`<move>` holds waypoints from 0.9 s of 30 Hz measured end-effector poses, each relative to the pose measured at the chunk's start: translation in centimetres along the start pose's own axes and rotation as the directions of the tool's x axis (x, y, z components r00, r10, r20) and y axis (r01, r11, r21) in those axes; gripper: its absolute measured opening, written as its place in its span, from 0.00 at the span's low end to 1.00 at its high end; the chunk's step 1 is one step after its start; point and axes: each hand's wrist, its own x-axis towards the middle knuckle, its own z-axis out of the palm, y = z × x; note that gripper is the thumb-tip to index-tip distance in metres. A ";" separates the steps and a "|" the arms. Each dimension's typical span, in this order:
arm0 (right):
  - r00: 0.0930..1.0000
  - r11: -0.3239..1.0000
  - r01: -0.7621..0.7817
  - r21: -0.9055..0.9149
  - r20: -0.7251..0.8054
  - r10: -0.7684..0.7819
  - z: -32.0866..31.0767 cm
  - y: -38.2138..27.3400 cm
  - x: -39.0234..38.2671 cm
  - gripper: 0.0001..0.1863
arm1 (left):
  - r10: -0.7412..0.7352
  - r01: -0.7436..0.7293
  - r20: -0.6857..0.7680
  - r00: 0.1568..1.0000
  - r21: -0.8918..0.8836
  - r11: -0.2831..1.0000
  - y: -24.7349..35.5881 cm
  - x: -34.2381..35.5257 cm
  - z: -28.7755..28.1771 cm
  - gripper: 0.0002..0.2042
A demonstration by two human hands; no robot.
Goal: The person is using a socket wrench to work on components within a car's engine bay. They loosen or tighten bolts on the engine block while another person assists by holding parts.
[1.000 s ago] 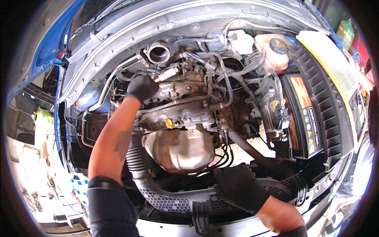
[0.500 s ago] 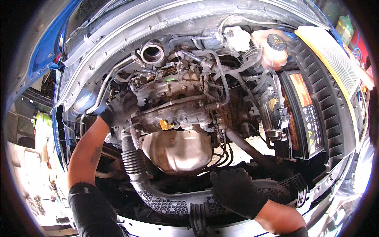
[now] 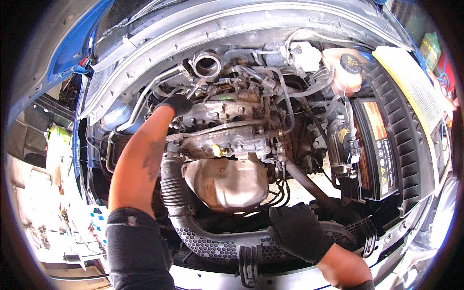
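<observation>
Black-gloved, the left hand (image 3: 178, 105) clenches a slim shiny tool (image 3: 197, 88) jutting beyond; the right hand (image 3: 300, 233), grip unclear, covers honeycombed pipe (image 3: 212, 245).

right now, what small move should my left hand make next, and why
Probably tilt the left hand slightly to uncover the slim shiny piece next to it: the hand seems to hide that piece's near end, so whether it is gripped can't be told. The right hand is well apart, over the black duct.
</observation>
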 end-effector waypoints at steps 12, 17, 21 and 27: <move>1.000 1.000 0.014 -0.010 -0.026 -0.015 0.5 -0.1 -0.2 0.17 | 0.276 -0.276 0.014 0.961 0.127 0.953 5.6 -7.9 -8.1 0.15; 0.999 0.998 0.022 0.062 -0.040 -0.019 1.2 -0.2 -0.1 0.17 | -0.073 0.029 0.212 0.975 0.205 0.978 1.5 -1.2 -3.5 0.16; 1.000 1.000 0.009 -0.007 -0.020 -0.009 0.5 -0.1 -0.3 0.17 | -0.381 0.458 0.273 0.883 -0.336 0.823 0.7 -1.0 -2.4 0.17; 1.000 0.999 -0.025 0.047 -0.018 0.026 0.4 0.1 -0.6 0.16 | 0.400 -0.395 -0.044 0.916 0.085 0.915 5.3 -5.9 -7.4 0.13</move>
